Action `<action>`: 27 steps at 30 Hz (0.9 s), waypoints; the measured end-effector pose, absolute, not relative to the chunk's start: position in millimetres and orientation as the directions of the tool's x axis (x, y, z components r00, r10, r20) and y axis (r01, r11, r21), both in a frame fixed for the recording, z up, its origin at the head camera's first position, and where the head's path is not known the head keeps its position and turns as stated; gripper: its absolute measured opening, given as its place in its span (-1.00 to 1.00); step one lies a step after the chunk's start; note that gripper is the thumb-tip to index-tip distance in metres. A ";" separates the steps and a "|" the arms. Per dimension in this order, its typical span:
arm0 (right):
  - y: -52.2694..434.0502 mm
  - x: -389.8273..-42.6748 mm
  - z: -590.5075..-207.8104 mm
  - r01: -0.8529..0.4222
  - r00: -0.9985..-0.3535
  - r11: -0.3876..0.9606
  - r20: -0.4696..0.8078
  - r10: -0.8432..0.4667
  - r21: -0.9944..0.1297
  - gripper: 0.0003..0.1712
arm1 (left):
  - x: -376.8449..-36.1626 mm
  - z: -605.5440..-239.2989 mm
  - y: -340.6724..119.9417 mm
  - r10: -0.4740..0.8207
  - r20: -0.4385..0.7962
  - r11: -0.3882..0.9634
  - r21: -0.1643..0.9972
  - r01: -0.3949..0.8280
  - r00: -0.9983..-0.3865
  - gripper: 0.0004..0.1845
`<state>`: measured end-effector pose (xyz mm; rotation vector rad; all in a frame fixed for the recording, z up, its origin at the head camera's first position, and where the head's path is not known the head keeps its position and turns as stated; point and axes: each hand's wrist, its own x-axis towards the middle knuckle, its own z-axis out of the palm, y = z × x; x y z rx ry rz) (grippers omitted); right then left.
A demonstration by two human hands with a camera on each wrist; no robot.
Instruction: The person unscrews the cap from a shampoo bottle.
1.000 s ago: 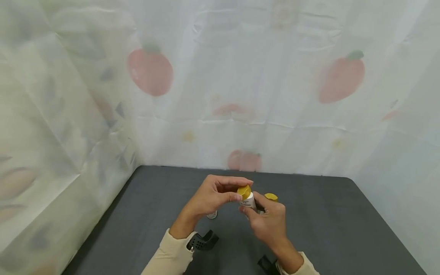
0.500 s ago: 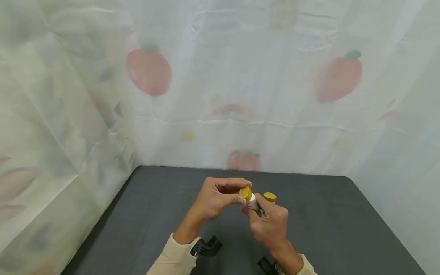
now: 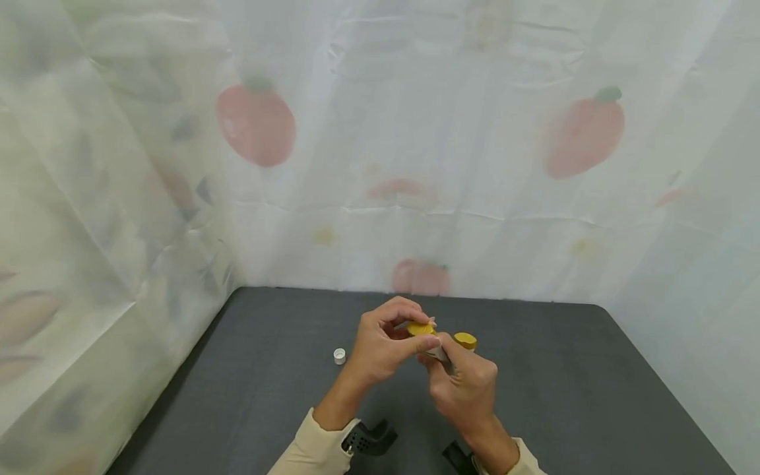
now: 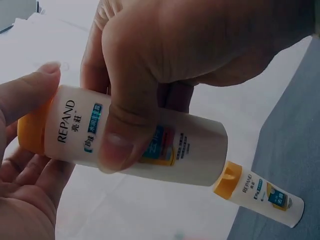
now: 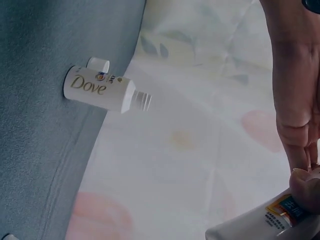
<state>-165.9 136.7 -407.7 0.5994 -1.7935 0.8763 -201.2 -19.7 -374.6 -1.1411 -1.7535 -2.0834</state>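
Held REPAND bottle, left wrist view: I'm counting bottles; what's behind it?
Beyond the held REPAND bottle, a second REPAND bottle and a pale sheet show; what the held one covers is hidden.

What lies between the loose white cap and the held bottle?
The head view shows the left hand between them; the right wrist view, the uncapped Dove bottle.

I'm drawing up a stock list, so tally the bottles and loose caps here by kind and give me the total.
Bottles with yellow caps: 2 (one held, one standing)
Open white bottle: 1
Loose white cap: 1
Total: 4
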 end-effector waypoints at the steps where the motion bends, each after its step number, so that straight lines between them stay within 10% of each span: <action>1: 136.5 -166.4 -407.5 -0.736 -0.356 0.617 0.934 -0.003 -0.279 -0.62 | -201.4 -375.3 -19.7 0.325 0.658 -0.289 0.753 0.591 -0.679 -0.76; 15: 141.5 -159.9 -411.1 -0.717 -0.373 0.648 0.927 -0.042 -0.259 -0.58 | -198.0 -363.1 -40.5 0.521 0.579 -0.183 0.793 0.581 -0.627 -0.71; 27: 138.9 -156.9 -408.0 -0.749 -0.317 0.628 0.947 -0.061 -0.210 -0.56 | -195.5 -369.6 -27.7 0.437 0.708 -0.263 0.690 0.675 -0.554 -0.88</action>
